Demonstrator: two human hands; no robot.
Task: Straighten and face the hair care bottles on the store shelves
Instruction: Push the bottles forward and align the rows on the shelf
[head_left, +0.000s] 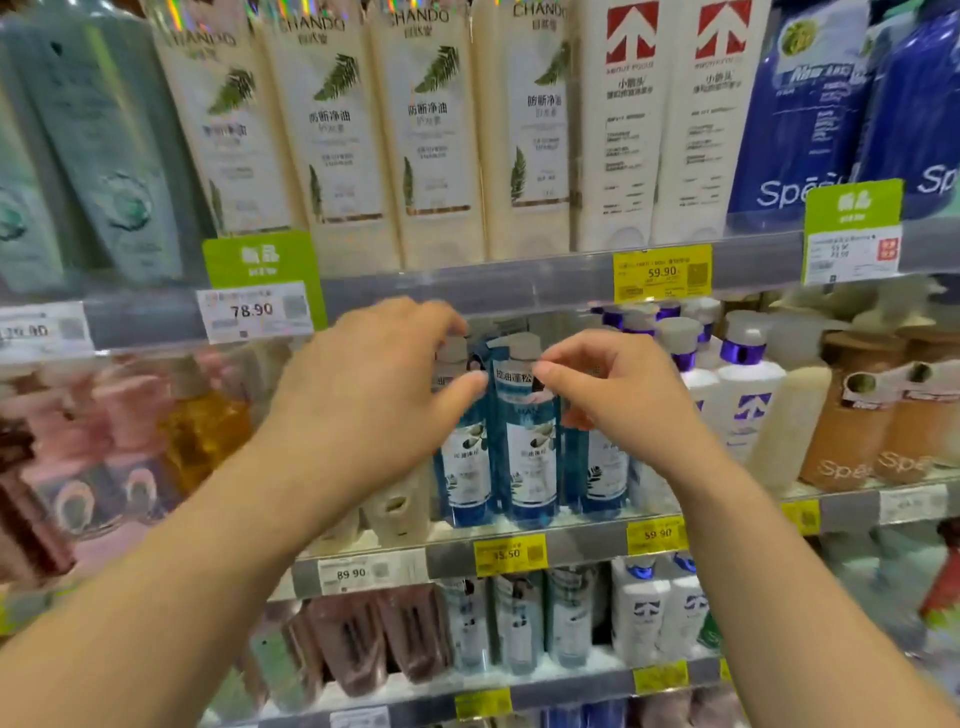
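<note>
1. Step in hand: the blue bottles (524, 457) on the middle shelf (571, 543) are being straightened; three stand in a row at the front edge, just above the yellow price tags (510, 555).
2. The left hand (374, 384) is placed at the neck of the left blue bottle (465, 467). Its fingers are curled over the cap area and the thumb is pressed toward the paper neck tag (511, 376) of the middle one; whether a full grip is closed cannot be told, motion blur.
3. The right hand (618, 395) is held at the other side of the same neck tag. The fingers are narrow, thumb and forefinger brought together at the tag edge; a pinch is judged likely.
4. The middle bottle is seen upright, label roughly forward, tag slightly skewed.
5. Next move, as judged: a small twist so label and tag face front, then alignment with both neighbours.
6. White bottles (748, 384) stand just to the right; the cream bottles (431, 145) on the upper shelf already face forward.
</note>
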